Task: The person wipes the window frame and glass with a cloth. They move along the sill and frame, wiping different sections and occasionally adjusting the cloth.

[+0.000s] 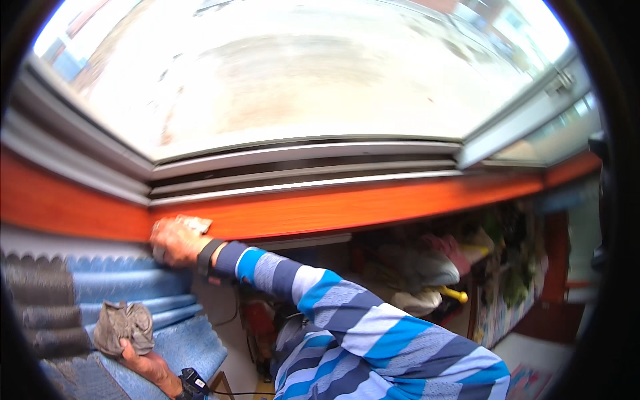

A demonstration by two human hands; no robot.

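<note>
A crumpled grey-brown rag (125, 328) rests in my left hand (152, 368), low at the left in front of a blue cover. The thumb lies over the rag's lower edge. My right hand (177, 243), with a dark band at its wrist, reaches across to the left end of the orange-brown window sill (320, 215). Its fingers are closed on a pale cloth (193, 223), pressed against the sill by the corner of the frame. Part of that cloth is hidden under the hand, and the hand is slightly blurred.
Above the sill run the metal window tracks (307, 167), with bright ground outside. Blue ribbed covering (133, 283) hangs at the left. Below the sill at the right are shelves of piled cloth and bags, and a yellow-handled thing (453, 294). A thin cable (240, 393) trails near my left wrist.
</note>
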